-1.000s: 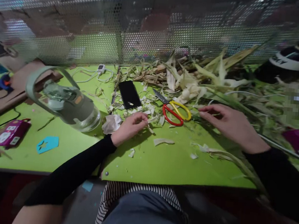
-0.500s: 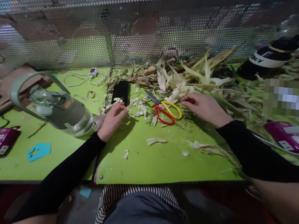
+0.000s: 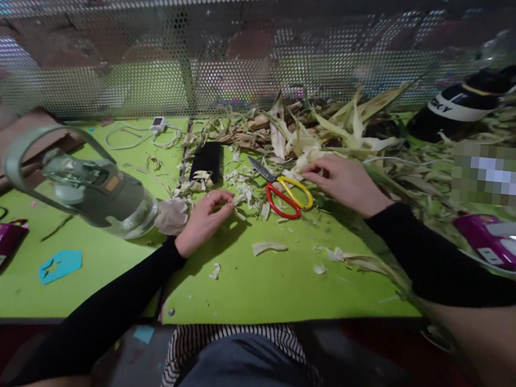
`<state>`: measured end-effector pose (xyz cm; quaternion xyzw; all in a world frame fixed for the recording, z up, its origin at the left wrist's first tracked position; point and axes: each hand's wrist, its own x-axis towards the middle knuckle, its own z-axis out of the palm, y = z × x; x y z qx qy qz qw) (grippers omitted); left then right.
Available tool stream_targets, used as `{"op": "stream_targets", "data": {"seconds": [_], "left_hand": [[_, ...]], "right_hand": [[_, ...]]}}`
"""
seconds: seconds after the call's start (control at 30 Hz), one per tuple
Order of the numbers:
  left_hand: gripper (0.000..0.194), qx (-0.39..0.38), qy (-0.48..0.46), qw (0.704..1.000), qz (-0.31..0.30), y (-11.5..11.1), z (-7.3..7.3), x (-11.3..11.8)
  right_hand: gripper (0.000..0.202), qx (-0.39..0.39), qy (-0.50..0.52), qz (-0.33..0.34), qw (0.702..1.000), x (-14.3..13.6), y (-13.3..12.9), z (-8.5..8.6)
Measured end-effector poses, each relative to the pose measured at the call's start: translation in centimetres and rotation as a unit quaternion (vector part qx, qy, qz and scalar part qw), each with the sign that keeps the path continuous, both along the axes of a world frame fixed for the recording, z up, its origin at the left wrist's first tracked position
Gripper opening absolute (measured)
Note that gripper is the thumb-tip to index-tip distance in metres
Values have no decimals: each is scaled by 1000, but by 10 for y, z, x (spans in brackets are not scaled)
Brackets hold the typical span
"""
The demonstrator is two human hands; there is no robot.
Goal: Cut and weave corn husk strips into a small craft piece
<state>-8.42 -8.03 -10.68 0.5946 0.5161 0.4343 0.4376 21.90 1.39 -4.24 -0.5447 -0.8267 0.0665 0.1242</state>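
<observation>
— Green tabletop (image 3: 230,294) is supporting pale scraps (image 3: 243,186) between phone (image 3: 207,157) and scissors (image 3: 278,179). How are you handling them well?

— By pinching lightly, avoiding blades (image 3: 263,169). Your left hand (image 3: 203,221) is curling, fingertips nearly together; your right hand (image 3: 350,181) is bending beside husks (image 3: 306,140). Fingers are hiding contact points; I cannot tell whether either is gripping.
</observation>
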Motion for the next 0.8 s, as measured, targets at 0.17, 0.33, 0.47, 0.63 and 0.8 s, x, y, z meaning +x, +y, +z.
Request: {"op": "stream_targets", "data": {"seconds": [0.17,0.33,0.47,0.63,0.8], "left_hand": [[13,26,22,999,-24,-4,-3,3],[11,51,54,997,-35,-2,-8,2],[9,53,77,995,-43,1,-9,2],[7,63,96,992,-43,3,-6,3],[6,59,99,992,-42,5,-7,4]], "right_hand": [[37,56,-76,66,993,-58,50,-7],[32,16,-136,116,984,-92,94,-18],[22,-6,-142,133,981,-92,111,-19],[26,-6,-79,113,990,-74,120,-5],[22,-50,46,61,996,-65,110,6]]}}
